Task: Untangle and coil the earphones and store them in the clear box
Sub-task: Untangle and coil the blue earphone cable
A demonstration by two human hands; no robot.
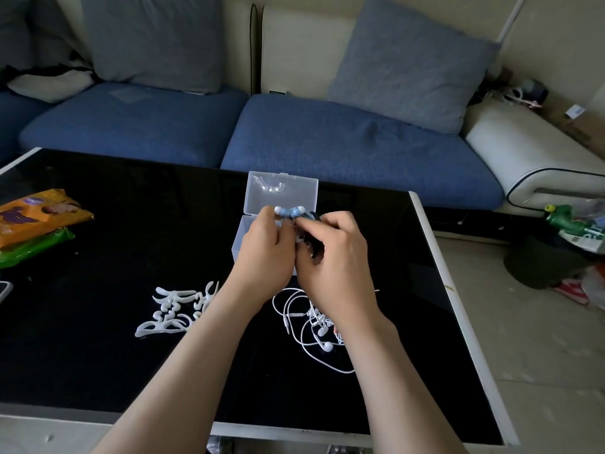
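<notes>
A clear plastic box (240, 239) stands open on the black table, its lid (282, 191) tipped back. Right above the box, my left hand (265, 244) and my right hand (330, 250) meet and together hold a pair of blue earphones (292, 212) with white tips. The buds poke out above my fingers; the dark cable is bunched between my hands and mostly hidden. A tangled set of white earphones (311, 319) lies on the table under my right forearm.
A white decorative pattern (176, 309) marks the black glass table (98, 355). Orange and green snack packs (36, 221) lie at the left edge. A blue sofa (327, 142) stands behind the table. A dark bin with rubbish (550, 257) sits on the floor at right.
</notes>
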